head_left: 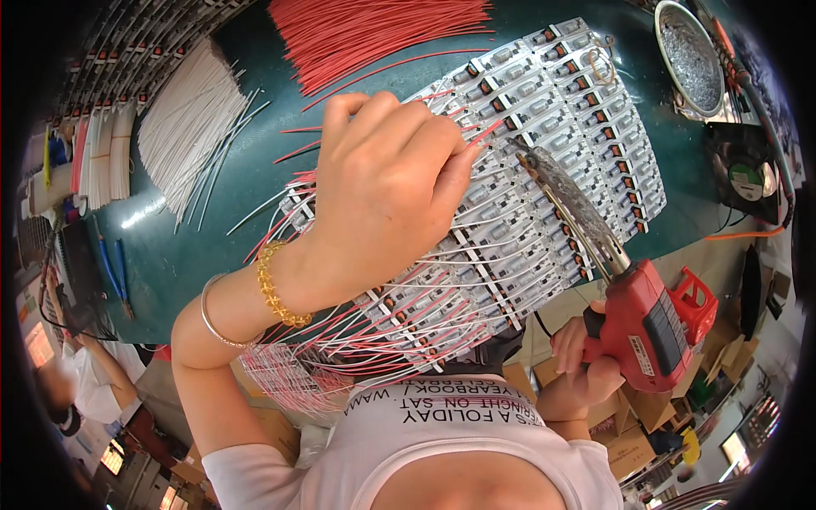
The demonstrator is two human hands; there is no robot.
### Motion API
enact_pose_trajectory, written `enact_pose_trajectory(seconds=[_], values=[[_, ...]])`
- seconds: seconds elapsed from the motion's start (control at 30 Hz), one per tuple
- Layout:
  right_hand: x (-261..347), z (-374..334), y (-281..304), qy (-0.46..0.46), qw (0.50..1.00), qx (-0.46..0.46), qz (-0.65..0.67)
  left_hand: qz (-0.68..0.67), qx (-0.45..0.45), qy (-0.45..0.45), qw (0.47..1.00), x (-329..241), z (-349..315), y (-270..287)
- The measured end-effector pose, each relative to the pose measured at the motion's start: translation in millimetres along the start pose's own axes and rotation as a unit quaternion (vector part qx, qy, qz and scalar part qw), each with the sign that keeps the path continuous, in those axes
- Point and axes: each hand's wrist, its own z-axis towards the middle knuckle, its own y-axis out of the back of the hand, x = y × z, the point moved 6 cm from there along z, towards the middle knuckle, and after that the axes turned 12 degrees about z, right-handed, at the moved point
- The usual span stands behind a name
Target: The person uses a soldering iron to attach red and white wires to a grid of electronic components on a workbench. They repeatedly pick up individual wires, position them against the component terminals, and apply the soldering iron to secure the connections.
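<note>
My left hand point(387, 178) is closed in a pinch on a thin red wire point(488, 131), whose end points down to the boards. My right hand point(586, 365) is wrapped round the grip of a red soldering gun point(650, 331). The gun's long, grey-crusted tip reaches up and left, close to the wire's end; whether they touch I cannot make out. Beneath both lies a panel of small circuit boards point(616, 127) in rows, with orange-and-black parts. Many red and white wires point(408, 327) trail from its left and near rows. My left palm hides part of the panel.
Red wires point(365, 38) lie at the far side of the green table point(246, 183), white wires point(187, 123) to their left. Blue-handled pliers point(119, 272) rest near the left edge. A round metal bowl point(693, 59) and a black fan point(746, 174) stand right. Another person point(102, 374) is lower left.
</note>
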Motion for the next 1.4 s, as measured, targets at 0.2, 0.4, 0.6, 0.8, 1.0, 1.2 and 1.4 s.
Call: enact_pose_trajectory(seconds=[0.2, 0.4, 0.6, 0.8, 1.0, 1.2, 1.4], values=[[2.7, -0.2, 0.7, 0.017, 1.0, 0.007, 0.005, -0.048, -0.062, 0.008, 0.997, 6.4, 4.9, 12.0], [0.4, -8.3, 12.1, 0.023, 0.999, 0.019, 0.022, -0.085, 0.044, 0.028, 0.995, -6.0, 2.0, 7.5], [-7.0, -9.8, 12.1, -0.001, 0.999, 0.05, 0.015, -0.038, 0.037, 0.027, 0.998, -9.0, -1.6, -1.9], [-7.6, -8.2, 10.0, -0.02, 0.999, 0.046, 0.022, -0.03, 0.019, 0.019, 0.999, -10.3, -2.7, -2.2], [-20.0, -19.7, 32.6, 0.01, 1.0, 0.0, 0.02, -0.017, 0.018, 0.016, 1.0, -10.0, -3.5, -2.2], [-11.8, -19.7, 25.7, 0.031, 0.999, -0.012, 0.01, -0.02, 0.008, 0.01, 1.0, -9.4, -4.0, -2.0], [-0.9, -10.4, 9.8, 0.01, 1.0, 0.008, 0.014, -0.013, 0.01, 0.005, 1.0, -12.4, -3.1, -2.8]])
